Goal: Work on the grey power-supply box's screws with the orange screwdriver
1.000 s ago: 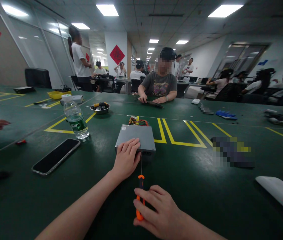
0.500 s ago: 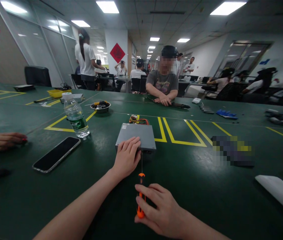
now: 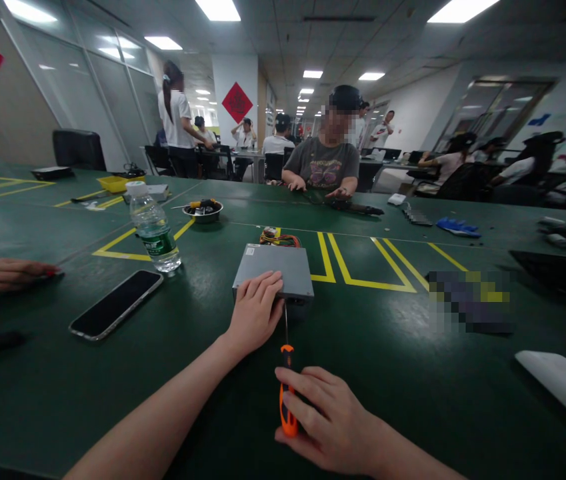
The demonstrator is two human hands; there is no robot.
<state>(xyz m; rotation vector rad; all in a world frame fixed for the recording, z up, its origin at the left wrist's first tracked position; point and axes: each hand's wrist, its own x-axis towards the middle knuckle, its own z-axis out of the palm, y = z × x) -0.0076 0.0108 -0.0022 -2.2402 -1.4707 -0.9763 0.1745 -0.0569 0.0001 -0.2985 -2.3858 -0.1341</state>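
Note:
A grey metal computer power supply (image 3: 287, 267) sits on the green table in front of me, its bundle of coloured wires (image 3: 280, 238) at the far side. My left hand (image 3: 257, 303) grips its near left part, fingers over the top and thumb down by the front face. In my right hand (image 3: 320, 413) is an orange and black screwdriver (image 3: 287, 393), held by the handle between fingers and thumb. Its thin shaft points away from me and reaches the near face of the power supply, where the tip is hidden below the top edge.
Left of the power supply are a water bottle (image 3: 155, 233), a phone (image 3: 117, 303) and a metal bowl (image 3: 203, 211) of small items. Another person's hand (image 3: 7, 275) rests at the left edge. A person (image 3: 325, 157) sits opposite. A white object (image 3: 557, 383) lies right.
The screwdriver handle has turned in my right hand. My left hand keeps its place on the power supply. The person opposite has moved their hands apart, and a dark object appears at right.

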